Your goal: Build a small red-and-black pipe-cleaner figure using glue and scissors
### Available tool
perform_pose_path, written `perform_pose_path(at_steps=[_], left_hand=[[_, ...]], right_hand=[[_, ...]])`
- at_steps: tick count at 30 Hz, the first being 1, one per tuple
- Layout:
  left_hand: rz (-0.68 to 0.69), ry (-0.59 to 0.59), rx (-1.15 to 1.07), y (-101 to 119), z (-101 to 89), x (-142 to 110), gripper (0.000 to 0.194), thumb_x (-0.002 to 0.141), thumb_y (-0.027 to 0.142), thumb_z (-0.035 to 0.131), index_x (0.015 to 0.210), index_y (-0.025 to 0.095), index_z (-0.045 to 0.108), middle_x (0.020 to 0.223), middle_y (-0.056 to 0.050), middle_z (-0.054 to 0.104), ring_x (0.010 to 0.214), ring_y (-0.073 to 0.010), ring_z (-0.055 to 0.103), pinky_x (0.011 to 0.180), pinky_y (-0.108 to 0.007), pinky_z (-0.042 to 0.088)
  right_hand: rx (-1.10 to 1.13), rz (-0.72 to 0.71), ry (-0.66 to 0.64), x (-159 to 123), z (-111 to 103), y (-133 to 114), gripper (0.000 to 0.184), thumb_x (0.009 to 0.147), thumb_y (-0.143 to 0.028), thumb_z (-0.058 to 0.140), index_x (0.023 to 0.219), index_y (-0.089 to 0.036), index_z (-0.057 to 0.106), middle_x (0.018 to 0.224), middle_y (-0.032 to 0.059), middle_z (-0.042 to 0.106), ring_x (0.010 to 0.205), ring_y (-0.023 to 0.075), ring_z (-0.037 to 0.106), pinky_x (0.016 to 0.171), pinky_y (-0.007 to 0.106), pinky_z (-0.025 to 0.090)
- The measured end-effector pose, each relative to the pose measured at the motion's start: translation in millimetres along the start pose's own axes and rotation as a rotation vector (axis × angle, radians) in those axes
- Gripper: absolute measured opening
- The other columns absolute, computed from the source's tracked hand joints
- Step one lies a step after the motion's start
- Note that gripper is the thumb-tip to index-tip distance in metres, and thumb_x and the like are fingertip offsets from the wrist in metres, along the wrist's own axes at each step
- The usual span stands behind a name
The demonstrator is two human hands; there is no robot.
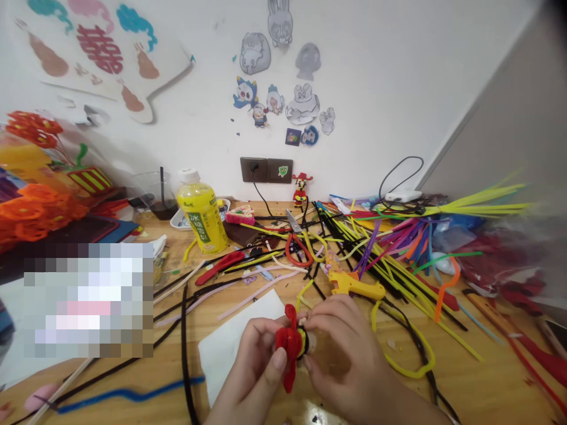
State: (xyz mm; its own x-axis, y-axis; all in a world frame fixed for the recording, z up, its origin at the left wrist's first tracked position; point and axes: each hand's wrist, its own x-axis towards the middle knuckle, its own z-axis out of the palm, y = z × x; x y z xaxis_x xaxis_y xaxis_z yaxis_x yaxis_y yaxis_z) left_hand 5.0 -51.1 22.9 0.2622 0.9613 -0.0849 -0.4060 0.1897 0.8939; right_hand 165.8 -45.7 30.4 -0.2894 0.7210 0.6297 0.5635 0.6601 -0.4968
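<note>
A small pipe-cleaner figure [290, 342], red with a yellow and black part, is held above the wooden table. From the left, my left hand [252, 360] grips its red part, with the thumb laid along it. Fingertips of my right hand [348, 348] pinch the yellow-and-black side; whether they hold any small piece there is hidden. Just beyond my right hand lies a yellow glue gun [357, 285]. A sheet of white paper [239, 327] is partly under my left hand.
Red-handled scissors [297, 248] lie among loose pipe cleaners [361, 254]. A yellow drink bottle [201, 215] stands at the back left, near a plastic cup [157, 198]. A finished red figure [300, 189] stands by the wall socket [266, 170]. A blue pipe cleaner [128, 394] lies front left.
</note>
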Motion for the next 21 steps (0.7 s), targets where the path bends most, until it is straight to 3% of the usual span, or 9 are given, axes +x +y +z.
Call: perform_pose_path(at_steps=[3, 8, 12, 15, 21], left_hand=[[0.003, 0.013, 0.028, 0, 0.0, -1, 0.018, 0.073, 0.036, 0.064, 0.083, 0.023, 0.056, 0.092, -0.003, 0.063, 0.087, -0.0166, 0.055, 0.079, -0.028, 0.040], [-0.018, -0.022, 0.063, -3, -5.0, 3, 0.023, 0.074, 0.041, 0.061, 0.085, 0.023, 0.054, 0.080, 0.000, 0.060, 0.077, -0.0151, 0.052, 0.068, -0.025, 0.038], [-0.067, -0.068, 0.071, -4, -8.2, 5, 0.024, 0.076, 0.043, 0.059, 0.087, 0.023, 0.052, 0.081, 0.000, 0.059, 0.072, -0.0118, 0.049, 0.064, -0.023, 0.034], [-0.100, -0.112, 0.061, -5, -7.4, 5, 0.025, 0.076, 0.045, 0.058, 0.086, 0.023, 0.051, 0.079, 0.001, 0.058, 0.067, -0.0103, 0.046, 0.059, -0.022, 0.031], [-0.084, -0.148, 0.052, -10, -9.0, 7, 0.024, 0.076, 0.044, 0.058, 0.085, 0.023, 0.052, 0.076, 0.002, 0.056, 0.067, -0.0099, 0.045, 0.060, -0.022, 0.030]], right_hand=[[-0.012, -0.033, 0.000, 0, -2, -1, 0.034, 0.066, -0.009, 0.056, 0.098, -0.019, 0.051, 0.089, 0.0063, 0.060, 0.083, 0.0211, 0.052, 0.075, 0.037, 0.043], [0.074, 0.016, -0.062, 3, -10, 0, 0.028, 0.070, -0.016, 0.054, 0.097, -0.018, 0.054, 0.091, 0.0077, 0.057, 0.087, 0.0224, 0.051, 0.076, 0.038, 0.042], [0.200, 0.220, -0.003, 4, -10, 6, 0.014, 0.079, -0.018, 0.047, 0.088, -0.021, 0.058, 0.087, 0.0054, 0.058, 0.087, 0.0196, 0.052, 0.078, 0.035, 0.041], [0.335, 0.407, -0.030, 4, -2, 10, 0.008, 0.078, -0.023, 0.055, 0.081, -0.021, 0.061, 0.087, 0.0046, 0.058, 0.088, 0.0191, 0.053, 0.081, 0.034, 0.041], [0.590, 0.570, -0.018, 1, 13, 17, 0.019, 0.070, -0.035, 0.066, 0.063, -0.018, 0.061, 0.078, 0.0035, 0.058, 0.080, 0.0180, 0.055, 0.075, 0.031, 0.042]])
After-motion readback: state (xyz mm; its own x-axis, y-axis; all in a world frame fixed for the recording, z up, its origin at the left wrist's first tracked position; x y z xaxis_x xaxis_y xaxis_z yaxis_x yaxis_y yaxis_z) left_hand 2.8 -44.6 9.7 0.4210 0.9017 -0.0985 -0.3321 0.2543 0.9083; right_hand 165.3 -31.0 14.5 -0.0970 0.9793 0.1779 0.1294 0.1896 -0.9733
